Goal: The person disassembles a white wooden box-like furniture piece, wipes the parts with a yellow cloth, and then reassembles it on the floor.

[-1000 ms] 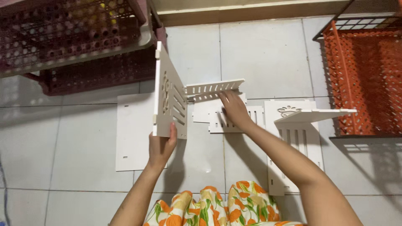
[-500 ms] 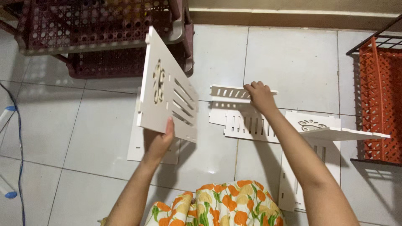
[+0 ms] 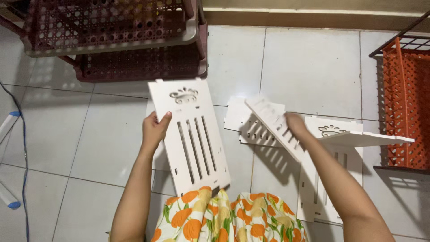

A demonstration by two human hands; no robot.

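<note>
- The left hand (image 3: 154, 130) grips the left edge of a large white panel (image 3: 190, 134), thumb on its face and fingers curled behind it.
- That panel has four long slots and a cut-out ornament near its top; it is held tilted, its lower end close to the flowered cloth (image 3: 228, 217) over the person's lap.
- The right hand (image 3: 295, 123) holds a narrower white slatted strip (image 3: 273, 125) by its lower end; the fingers are closed around it, though the exact hold is partly hidden.
- The strip slants up and to the left, above another slatted piece (image 3: 253, 134) lying flat on the tiled floor (image 3: 309, 67).
- Just right of the right hand, a white ornamented panel (image 3: 340, 132) stands with a flat shelf board (image 3: 371, 140) jutting out to the right; a further white panel (image 3: 320, 197) lies on the floor beneath the right forearm.
- A dark red plastic rack (image 3: 112, 40) stands at the top left.
- An orange basket (image 3: 405, 107) stands at the right edge.
- A blue cable (image 3: 22, 134) runs along the left edge.
</note>
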